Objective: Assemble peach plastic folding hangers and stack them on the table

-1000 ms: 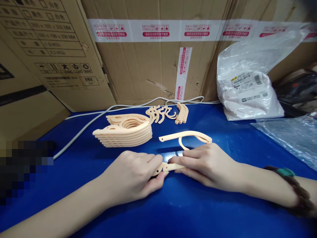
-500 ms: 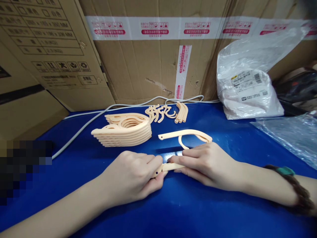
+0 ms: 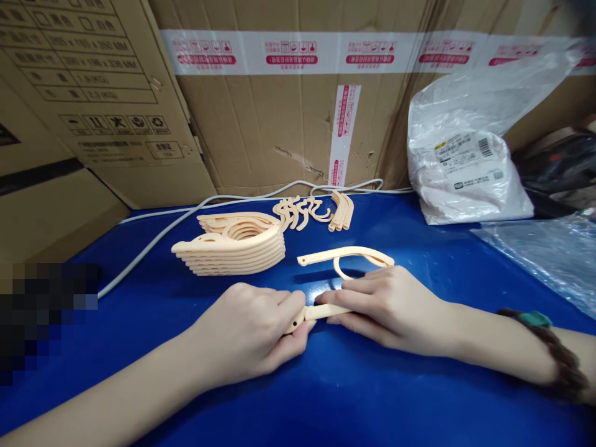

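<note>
Both hands hold cream plastic folding hanger parts above the blue table. My left hand (image 3: 258, 329) is closed around one end, where a small dark hole shows by the thumb. My right hand (image 3: 391, 310) grips the straight piece (image 3: 326, 311) that runs between the two hands; its far end is hidden by the fingers. A curved hanger arm (image 3: 347, 253) with a loop under it sticks out beyond my right knuckles. Whether that arm joins the held piece is hidden behind the hand.
Stacked hanger arms (image 3: 237, 248) lie at left centre. Behind them are several small hooks (image 3: 298, 214) and short curved pieces (image 3: 342, 211). A grey cable (image 3: 158, 239) crosses the back. A white plastic bag (image 3: 465, 167) stands at right, before cardboard boxes (image 3: 279, 124).
The curved hanger arm beyond my right hand has shifted slightly left and tilted a little. My right hand has moved slightly with it; my left hand keeps its grip in place.
</note>
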A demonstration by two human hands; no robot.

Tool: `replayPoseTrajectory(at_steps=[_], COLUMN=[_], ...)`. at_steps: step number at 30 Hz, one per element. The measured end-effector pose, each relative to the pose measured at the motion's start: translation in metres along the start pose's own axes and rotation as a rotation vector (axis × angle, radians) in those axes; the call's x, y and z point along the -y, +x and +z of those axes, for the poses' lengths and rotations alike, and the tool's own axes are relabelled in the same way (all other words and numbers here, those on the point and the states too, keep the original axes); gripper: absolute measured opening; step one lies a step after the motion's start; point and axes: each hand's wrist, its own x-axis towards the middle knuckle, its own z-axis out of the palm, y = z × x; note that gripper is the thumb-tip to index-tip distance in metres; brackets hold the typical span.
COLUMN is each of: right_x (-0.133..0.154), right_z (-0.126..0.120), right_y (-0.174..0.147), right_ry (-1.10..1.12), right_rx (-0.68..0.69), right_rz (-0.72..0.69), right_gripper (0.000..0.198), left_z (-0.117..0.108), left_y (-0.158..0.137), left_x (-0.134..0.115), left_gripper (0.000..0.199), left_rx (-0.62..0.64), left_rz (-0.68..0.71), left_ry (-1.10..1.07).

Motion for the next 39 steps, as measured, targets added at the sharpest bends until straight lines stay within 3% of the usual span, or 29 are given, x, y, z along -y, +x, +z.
replayPoseTrajectory(at_steps=[9, 14, 22, 28, 39], right_x=[0.000, -0.004, -0.019, -0.020, -0.019], right_z=[-0.002, -0.008, -0.003, -0.002, -0.003], right_y=[0.002, 0.005, 0.008, 0.008, 0.008], right_ry=[-0.021, 0.039, 0.184, 0.161, 0.168], right_rx=[-0.224, -0.342, -0.246, -0.150, -0.138], right_rz=[0.000, 0.170, 0.409, 0.397, 0.394], right_gripper=[0.024, 0.021, 0.026, 0.033, 0.032], left_z=[0.007, 0.001, -0.002, -0.002, -0.002], left_y=[-0.006, -0.003, 0.000, 0.000, -0.001], left_x=[0.003, 0.003, 0.001, 0.001, 0.002], left_gripper=[0.026, 0.029, 0.030, 0.029, 0.022], left_rx=[-0.064, -0.059, -0.057, -0.069, -0.047], left_rz=[-0.037, -0.053, -0.065, -0.059, -0.018], left_ry=[0.063, 0.108, 0.149, 0.156, 0.092])
